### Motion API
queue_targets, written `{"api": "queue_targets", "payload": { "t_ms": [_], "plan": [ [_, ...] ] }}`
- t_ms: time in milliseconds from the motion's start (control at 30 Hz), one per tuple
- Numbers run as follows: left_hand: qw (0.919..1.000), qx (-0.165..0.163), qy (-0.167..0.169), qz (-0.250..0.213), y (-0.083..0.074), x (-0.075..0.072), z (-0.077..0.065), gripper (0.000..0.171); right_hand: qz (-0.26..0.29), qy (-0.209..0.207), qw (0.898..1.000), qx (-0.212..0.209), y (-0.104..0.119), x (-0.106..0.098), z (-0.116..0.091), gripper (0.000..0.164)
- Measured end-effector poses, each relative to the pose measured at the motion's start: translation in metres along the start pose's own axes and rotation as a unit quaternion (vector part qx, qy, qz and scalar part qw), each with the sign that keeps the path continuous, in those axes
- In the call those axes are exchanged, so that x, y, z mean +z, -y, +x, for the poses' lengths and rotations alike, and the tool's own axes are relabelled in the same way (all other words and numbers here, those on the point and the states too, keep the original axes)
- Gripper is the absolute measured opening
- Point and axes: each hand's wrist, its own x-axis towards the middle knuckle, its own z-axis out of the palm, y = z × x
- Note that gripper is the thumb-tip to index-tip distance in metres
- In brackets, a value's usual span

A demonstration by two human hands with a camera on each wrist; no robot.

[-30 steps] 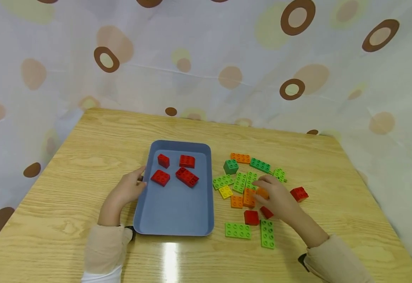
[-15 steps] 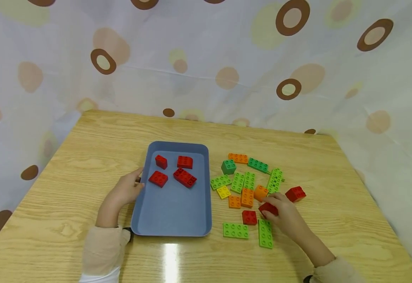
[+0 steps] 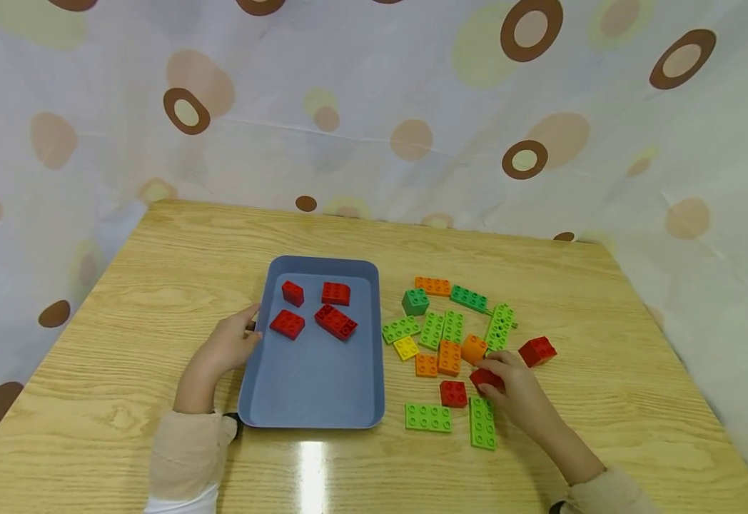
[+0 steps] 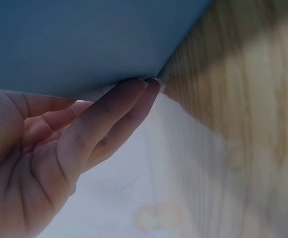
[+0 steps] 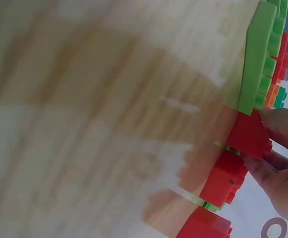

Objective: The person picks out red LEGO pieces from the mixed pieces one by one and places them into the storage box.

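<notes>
Contact now on the right side: down onto the slanted red brick [image 3: 485, 380] with the right hand [image 3: 523, 396], after hovering over the orange pieces a second ago. Fingers drawn in narrow, pinching that brick between thumb and fingertips, plain to see from the head and right wrist alike. Barely a shift in the last half second; same spot, same hold. For the work in hand, apparently past reaching and into gripping. Clear of the wood or resting on it? Impossible to tell from these angles.

Out on the table [image 3: 220, 235], then, right of the tray [image 3: 312, 407] and not inside it. Just in front of the rounded orange brick [image 3: 474, 349], near the square red brick [image 3: 453, 394], and right by the far end of the long green brick [image 3: 482, 422]. Farther right, beyond the wrist, another red brick [image 3: 537, 351], loose and untouched.

No change over on the left: left hand [image 3: 223, 348] at the tray's near-left side, fingers fairly straight, tips against the outer wall. Thumb pressure, hard to judge. Inside the tray, toward the far end, four red bricks [image 3: 287, 324], unmoved across the second.
</notes>
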Motion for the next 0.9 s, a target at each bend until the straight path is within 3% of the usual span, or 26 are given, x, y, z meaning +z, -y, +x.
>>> {"api": "queue_targets", "payload": {
  "t_ms": [300,600,900],
  "plan": [
    [1.0000,-0.006,0.003,-0.004,0.001,0.000,0.000,0.050,-0.009,-0.035,0.999,-0.018,-0.001,0.005,-0.001,0.027],
    [1.0000,-0.005,0.005,-0.004,-0.002,0.001,-0.001,0.049,-0.003,-0.024,1.000,0.012,0.000,0.003,-0.004,0.026],
    [1.0000,-0.005,0.004,-0.003,-0.002,-0.001,-0.001,0.050,-0.010,-0.077,0.997,-0.019,0.008,-0.008,0.003,0.027]
  ]
}}
